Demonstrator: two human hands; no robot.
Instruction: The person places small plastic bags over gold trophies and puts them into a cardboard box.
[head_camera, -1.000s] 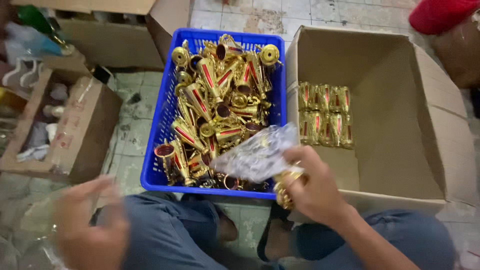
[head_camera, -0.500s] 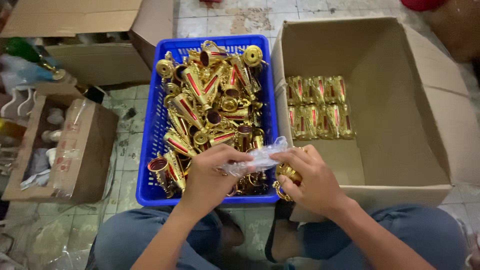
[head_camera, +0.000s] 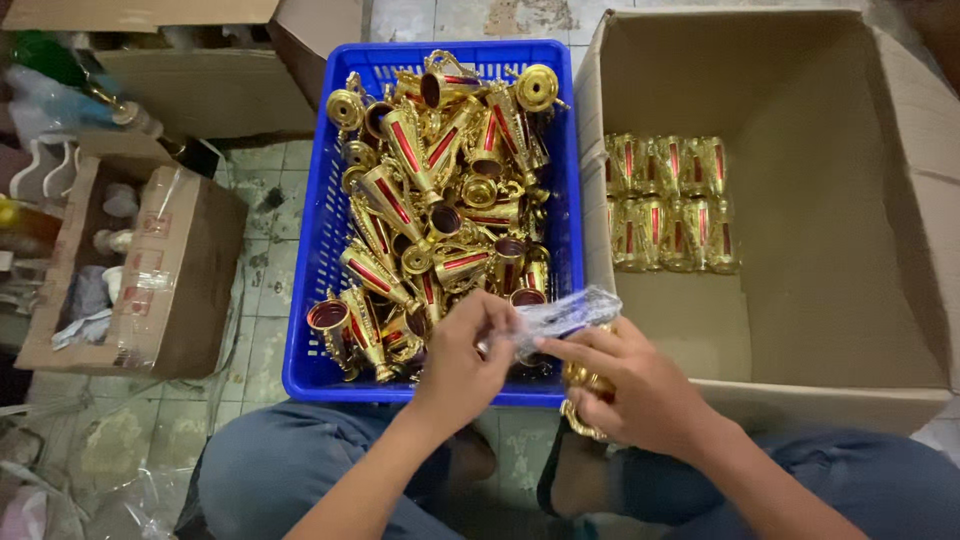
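Biggest thing here is the big cardboard box (head_camera: 800, 300) on the right, open on top, with two short rows of bagged gold cups (head_camera: 665, 205) sitting against its left wall. Next to it is the blue crate (head_camera: 310, 300), piled with loose gold and red trophy cups (head_camera: 430, 200) lying every which way. A smaller brown box (head_camera: 170, 270) sits off to the left, and another carton (head_camera: 200, 80) is up top left.

Down at the near edge of the crate, both hands meet on a clear plastic bag (head_camera: 565, 312). The bag lies roughly sideways, its long axis running left to right with a slight upward tilt toward the right. The left hand (head_camera: 460, 365) pinches its left end, fingers closed narrow on the film. The right hand (head_camera: 630, 385) has its fingers pinched on the bag from below and right, and it's also curled around a gold cup (head_camera: 585, 400) tucked under the palm. So the bag sits just above and between the two sets of fingers, and the cup is directly below it, in the right hand.

Hard to make out: most of that cup is hidden by the right hand, so I can't tell which way it points. Can't tell where the bag's mouth is either, the film is too see-through and crumpled.
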